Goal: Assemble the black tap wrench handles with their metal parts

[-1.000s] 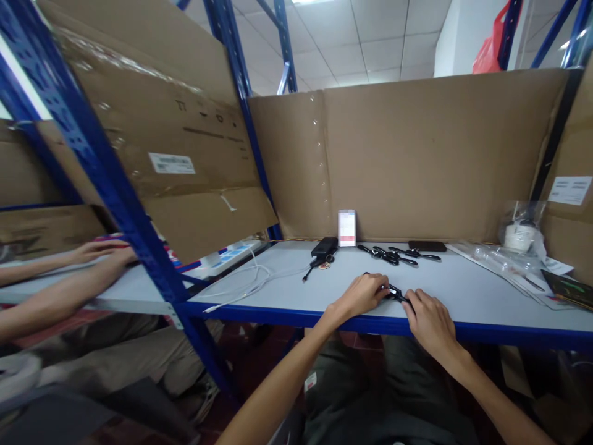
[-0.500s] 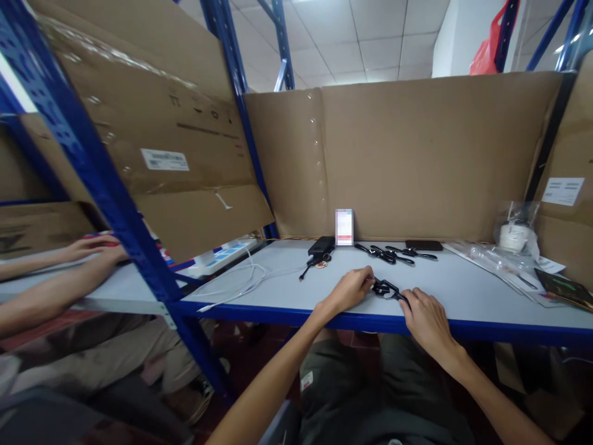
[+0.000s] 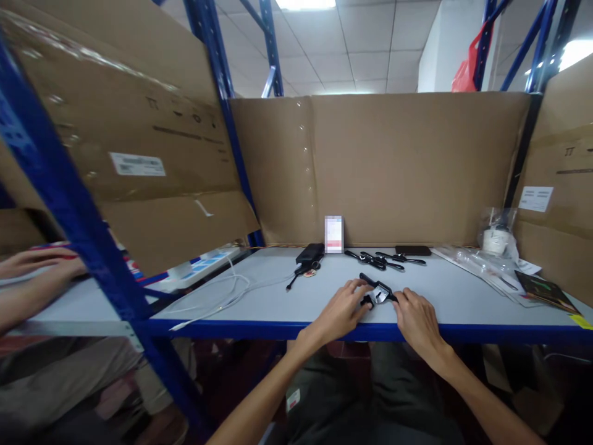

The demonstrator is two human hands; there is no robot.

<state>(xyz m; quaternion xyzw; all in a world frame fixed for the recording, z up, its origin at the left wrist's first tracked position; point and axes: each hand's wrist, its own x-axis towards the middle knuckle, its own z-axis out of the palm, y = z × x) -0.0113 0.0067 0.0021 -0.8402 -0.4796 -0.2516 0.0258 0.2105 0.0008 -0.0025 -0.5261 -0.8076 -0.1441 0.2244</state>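
Note:
A black spokeshave (image 3: 382, 293) with a silvery plate at its middle is at the table's front edge, between my two hands. My right hand (image 3: 417, 315) is closed on its right handle end. The left handle points up and away, past the fingertips of my left hand (image 3: 341, 309). Between the thumb and fingers of that hand is a small black part (image 3: 367, 301), close to the spokeshave's body; I cannot tell whether it is separate. Several more black spokeshaves (image 3: 377, 261) lie farther back.
A lit phone (image 3: 334, 235) leans on the cardboard back wall (image 3: 407, 173). A black adapter (image 3: 310, 253) and white cables (image 3: 236, 290) lie at left. Plastic bags, a white container (image 3: 495, 241) and a dark booklet (image 3: 546, 290) are at right. Another person's hand (image 3: 37, 262) shows beyond the blue post.
The spokeshave has turned so that its silvery plate shows and its left handle points away. My left hand has shifted from its left end to the near side. The camera view has shifted slightly.

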